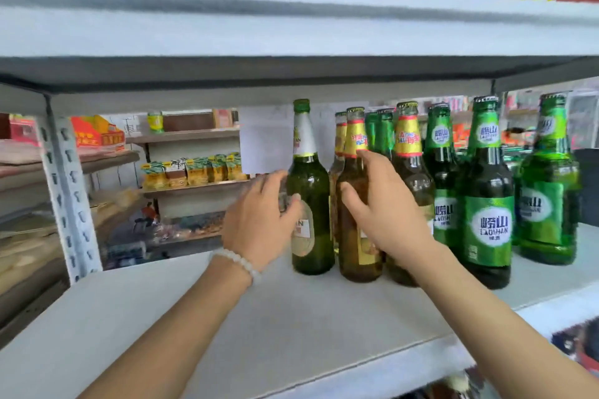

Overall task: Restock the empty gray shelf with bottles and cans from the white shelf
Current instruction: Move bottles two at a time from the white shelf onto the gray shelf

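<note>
**Restock under way: both hands at the bottles on the shelf**

Both hands were up at a pale shelf (324, 317) carrying a cluster of beer bottles on its right half; the left half lay bare. Whether this was the white source shelf or the gray one being filled could not be told from colour alone, so progress is a judgement only.

Left hand (259, 223), a bead bracelet (236, 261) at its wrist: grip not closed, fingers spread and touching the left side of the dark green bottle (312, 204), which stood upright at the left end of the group.

Right hand (385, 207): fingers and thumb curled round the amber bottle (355, 256) with the yellow neck label, just right of the green one, also upright on the shelf.

Further right stood more yellow-necked bottles and several bright green Laoshan bottles (487, 204), upright and close together.

Judged stage: mid-task, either picking up or setting down this pair. No cans in view. Much shelf space was unfilled, so plenty of work probably remained.

Upper shelf (291, 26) held blurred containers.
</note>
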